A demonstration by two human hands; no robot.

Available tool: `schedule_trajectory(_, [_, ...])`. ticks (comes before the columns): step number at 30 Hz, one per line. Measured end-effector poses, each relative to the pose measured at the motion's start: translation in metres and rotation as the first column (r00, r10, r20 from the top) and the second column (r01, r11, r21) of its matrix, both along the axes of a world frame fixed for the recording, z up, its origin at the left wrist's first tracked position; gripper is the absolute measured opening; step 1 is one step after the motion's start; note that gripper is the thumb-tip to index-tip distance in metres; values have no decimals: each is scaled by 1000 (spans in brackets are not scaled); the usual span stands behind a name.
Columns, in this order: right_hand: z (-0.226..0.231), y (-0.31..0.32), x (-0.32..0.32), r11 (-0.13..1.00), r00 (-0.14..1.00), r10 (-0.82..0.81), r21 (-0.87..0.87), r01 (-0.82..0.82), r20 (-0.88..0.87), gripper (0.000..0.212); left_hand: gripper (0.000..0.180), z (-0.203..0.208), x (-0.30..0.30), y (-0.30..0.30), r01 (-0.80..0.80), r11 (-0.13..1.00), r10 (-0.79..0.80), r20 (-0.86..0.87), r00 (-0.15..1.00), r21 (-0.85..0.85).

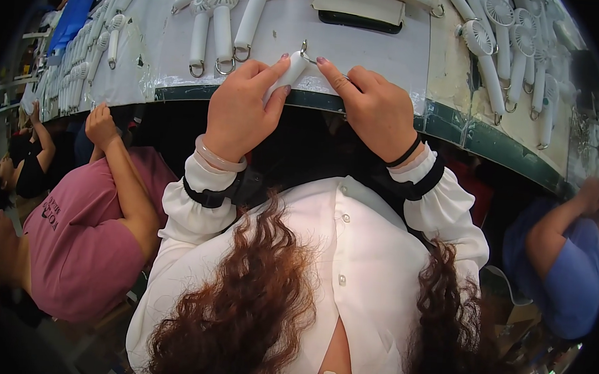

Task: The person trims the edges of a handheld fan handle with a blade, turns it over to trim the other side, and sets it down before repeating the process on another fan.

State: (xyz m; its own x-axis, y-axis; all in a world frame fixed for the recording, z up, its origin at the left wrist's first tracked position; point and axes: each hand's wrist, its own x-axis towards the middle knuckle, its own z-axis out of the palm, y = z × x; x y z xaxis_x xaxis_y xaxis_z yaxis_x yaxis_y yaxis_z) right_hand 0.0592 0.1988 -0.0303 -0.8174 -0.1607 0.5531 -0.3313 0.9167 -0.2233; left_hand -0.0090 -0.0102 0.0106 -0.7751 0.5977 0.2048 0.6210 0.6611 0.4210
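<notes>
My left hand (pixel 244 108) is closed around a white handheld fan's handle (pixel 290 72), thumb and index finger along its sides. A small metal ring (pixel 304 48) stands up at the far end of that handle. The fan's head does not show; my hand covers that part. Close on the right, my right hand (pixel 379 109) is closed, with its index finger pointing at the ring. It pinches a thin metal piece (pixel 312 60) that reaches the handle's end; most of this piece is hidden by the fingers, so its kind is unclear.
Several white handheld fans (pixel 221 31) with metal rings lie beyond my left hand, and more fans (pixel 489 61) at the right. A dark case with a pale pad (pixel 358 9) lies at the back. The table's green edge (pixel 447 127) curves before me. Co-workers sit at left (pixel 91 236) and right (pixel 562 265).
</notes>
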Motion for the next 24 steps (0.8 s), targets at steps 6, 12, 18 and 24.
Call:
schedule_trajectory(6, [0,3,3,1000,1000,10,9,-10,9,67,38,1,1,1,9,1000,-10,-50,999,-14])
schedule_trajectory(12, [-6,6,2,1000,1000,-17,-10,17,5,63,38,1,0,1,23,1000,-24,-64,998,-13])
schedule_trajectory(18, [-5,4,4,999,999,-39,-31,39,3,57,38,0,0,-1,28,1000,-27,-44,999,7])
schedule_trajectory(24, [-5,4,5,999,999,-46,-18,46,-1,57,39,2,0,-1,-4,1000,3,46,999,16])
